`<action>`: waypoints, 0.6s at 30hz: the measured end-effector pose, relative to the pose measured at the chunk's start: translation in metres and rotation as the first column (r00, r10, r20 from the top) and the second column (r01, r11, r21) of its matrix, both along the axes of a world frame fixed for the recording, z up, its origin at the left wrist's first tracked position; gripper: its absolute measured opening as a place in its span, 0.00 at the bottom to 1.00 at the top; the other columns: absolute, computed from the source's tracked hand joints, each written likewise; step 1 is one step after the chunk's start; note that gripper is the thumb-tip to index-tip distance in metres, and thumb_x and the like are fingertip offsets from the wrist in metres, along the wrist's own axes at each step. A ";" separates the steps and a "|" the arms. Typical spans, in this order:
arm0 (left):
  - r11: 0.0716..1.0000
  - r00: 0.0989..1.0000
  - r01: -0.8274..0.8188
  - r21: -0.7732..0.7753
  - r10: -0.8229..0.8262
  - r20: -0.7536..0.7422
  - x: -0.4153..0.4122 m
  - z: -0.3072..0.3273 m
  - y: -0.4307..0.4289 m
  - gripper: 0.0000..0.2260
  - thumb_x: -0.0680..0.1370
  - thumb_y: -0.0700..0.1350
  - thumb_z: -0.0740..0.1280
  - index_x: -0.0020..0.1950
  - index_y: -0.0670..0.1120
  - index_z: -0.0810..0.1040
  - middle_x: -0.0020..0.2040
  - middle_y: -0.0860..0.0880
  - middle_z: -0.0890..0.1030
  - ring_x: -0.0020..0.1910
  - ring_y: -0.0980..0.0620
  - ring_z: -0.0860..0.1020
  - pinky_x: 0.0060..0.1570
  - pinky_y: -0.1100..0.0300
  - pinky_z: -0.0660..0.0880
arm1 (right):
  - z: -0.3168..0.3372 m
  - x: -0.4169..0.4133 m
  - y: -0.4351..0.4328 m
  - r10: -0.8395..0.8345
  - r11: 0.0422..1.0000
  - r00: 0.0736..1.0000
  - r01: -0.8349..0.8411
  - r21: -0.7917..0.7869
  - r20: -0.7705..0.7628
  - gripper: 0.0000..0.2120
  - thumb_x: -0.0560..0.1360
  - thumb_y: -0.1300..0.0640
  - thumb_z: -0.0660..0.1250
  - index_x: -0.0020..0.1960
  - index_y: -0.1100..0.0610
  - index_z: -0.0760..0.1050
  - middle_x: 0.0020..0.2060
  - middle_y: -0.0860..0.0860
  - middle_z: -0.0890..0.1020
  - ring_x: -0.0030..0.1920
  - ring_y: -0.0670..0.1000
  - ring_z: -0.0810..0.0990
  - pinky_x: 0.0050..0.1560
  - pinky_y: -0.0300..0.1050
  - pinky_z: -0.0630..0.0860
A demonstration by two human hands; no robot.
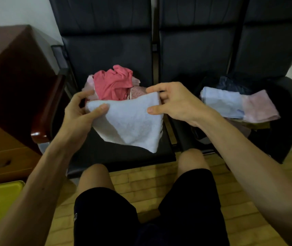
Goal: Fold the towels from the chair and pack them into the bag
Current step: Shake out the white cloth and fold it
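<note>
White towel (129,121) pinched between left hand (81,110) and right hand (175,103), above black chair (123,157).

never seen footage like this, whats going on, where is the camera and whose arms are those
There is no machine here. The picture comes from a camera worn on a person's head, looking down, so the arms are their own. The left hand and right hand each grip an upper corner of a white towel over the black chair seat. Behind it lies a heap of unfolded towels, the top one red. On the next seat, a folded blue towel and a pink towel rest on the dark bag.
</note>
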State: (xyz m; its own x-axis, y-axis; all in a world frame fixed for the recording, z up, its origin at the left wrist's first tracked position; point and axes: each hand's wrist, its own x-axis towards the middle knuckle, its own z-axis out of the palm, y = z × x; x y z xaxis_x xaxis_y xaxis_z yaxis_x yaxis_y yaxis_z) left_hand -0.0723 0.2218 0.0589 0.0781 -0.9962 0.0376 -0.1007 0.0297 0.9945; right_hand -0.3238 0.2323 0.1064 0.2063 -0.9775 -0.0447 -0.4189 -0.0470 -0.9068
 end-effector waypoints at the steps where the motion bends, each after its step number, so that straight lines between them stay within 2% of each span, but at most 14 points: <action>1: 0.999 0.998 0.049 -0.013 -0.049 0.033 0.002 0.004 0.001 0.25 0.68 0.48 0.75 0.63 0.53 0.75 0.53 0.59 0.80 0.50 0.61 0.81 0.46 0.65 0.79 | 0.004 -0.001 0.002 -0.005 0.999 1.000 0.004 -0.039 -0.025 0.27 0.70 0.65 0.76 0.67 0.57 0.74 0.46 0.44 0.85 0.49 0.41 0.84 0.54 0.39 0.81; 4: 0.990 0.985 0.132 -0.046 -0.126 0.122 0.007 0.010 0.001 0.23 0.65 0.49 0.75 0.60 0.55 0.79 0.50 0.63 0.82 0.50 0.66 0.81 0.44 0.70 0.78 | 0.010 -0.003 0.005 -0.036 0.989 0.994 0.020 -0.148 -0.106 0.22 0.71 0.62 0.76 0.64 0.56 0.77 0.43 0.40 0.84 0.46 0.39 0.84 0.52 0.38 0.81; 7: 0.987 0.970 0.128 -0.098 -0.105 0.218 0.007 0.013 0.000 0.28 0.65 0.50 0.74 0.65 0.54 0.77 0.55 0.63 0.79 0.51 0.70 0.79 0.45 0.74 0.76 | 0.013 -0.003 0.007 -0.087 0.968 0.977 0.037 -0.247 -0.195 0.20 0.71 0.61 0.77 0.62 0.56 0.79 0.45 0.43 0.85 0.44 0.38 0.83 0.51 0.38 0.80; 10: 0.983 0.944 0.100 -0.153 -0.045 0.328 0.005 0.012 -0.002 0.30 0.65 0.53 0.74 0.67 0.50 0.78 0.59 0.58 0.79 0.55 0.63 0.79 0.51 0.69 0.77 | 0.011 -0.004 0.008 -0.145 0.945 0.957 0.058 -0.322 -0.251 0.17 0.71 0.60 0.76 0.60 0.57 0.80 0.44 0.51 0.86 0.43 0.43 0.84 0.51 0.41 0.81; 12: 0.975 0.911 0.105 -0.196 -0.015 0.411 0.003 0.011 -0.003 0.25 0.68 0.52 0.74 0.64 0.50 0.80 0.53 0.59 0.81 0.51 0.65 0.81 0.49 0.69 0.78 | 0.007 -0.004 0.010 -0.182 0.933 0.941 0.073 -0.353 -0.287 0.16 0.72 0.58 0.76 0.59 0.57 0.81 0.43 0.52 0.86 0.43 0.45 0.84 0.51 0.44 0.81; 14: 0.969 0.873 0.093 -0.227 0.030 0.487 0.000 0.007 -0.003 0.19 0.71 0.50 0.76 0.61 0.51 0.81 0.49 0.60 0.81 0.47 0.64 0.81 0.48 0.65 0.78 | 0.003 -0.006 0.011 -0.214 0.922 0.917 0.076 -0.379 -0.338 0.14 0.73 0.56 0.75 0.58 0.56 0.81 0.44 0.51 0.85 0.43 0.45 0.83 0.48 0.41 0.80; 16: 0.964 0.844 0.072 -0.257 0.078 0.530 -0.003 0.004 -0.003 0.16 0.72 0.49 0.76 0.59 0.50 0.83 0.48 0.57 0.82 0.47 0.62 0.80 0.49 0.61 0.78 | -0.001 -0.009 0.012 -0.245 0.913 0.886 0.074 -0.400 -0.394 0.12 0.74 0.55 0.73 0.56 0.56 0.81 0.39 0.47 0.82 0.40 0.45 0.80 0.41 0.34 0.73; 18: 0.957 0.823 0.055 -0.285 0.118 0.555 -0.006 0.002 -0.002 0.16 0.72 0.48 0.76 0.58 0.49 0.83 0.47 0.58 0.80 0.45 0.65 0.78 0.46 0.66 0.74 | -0.005 -0.013 0.012 -0.267 0.907 0.865 0.076 -0.414 -0.425 0.09 0.75 0.53 0.72 0.53 0.56 0.81 0.34 0.44 0.77 0.37 0.43 0.76 0.36 0.31 0.68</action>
State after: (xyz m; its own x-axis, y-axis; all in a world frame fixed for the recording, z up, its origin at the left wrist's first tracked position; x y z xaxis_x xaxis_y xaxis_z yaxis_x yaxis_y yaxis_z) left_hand -0.0781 0.2198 0.0609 -0.0118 -0.9342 0.3566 -0.6430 0.2803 0.7127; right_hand -0.3364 0.2446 0.1012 0.0818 -0.9562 0.2811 -0.8159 -0.2263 -0.5321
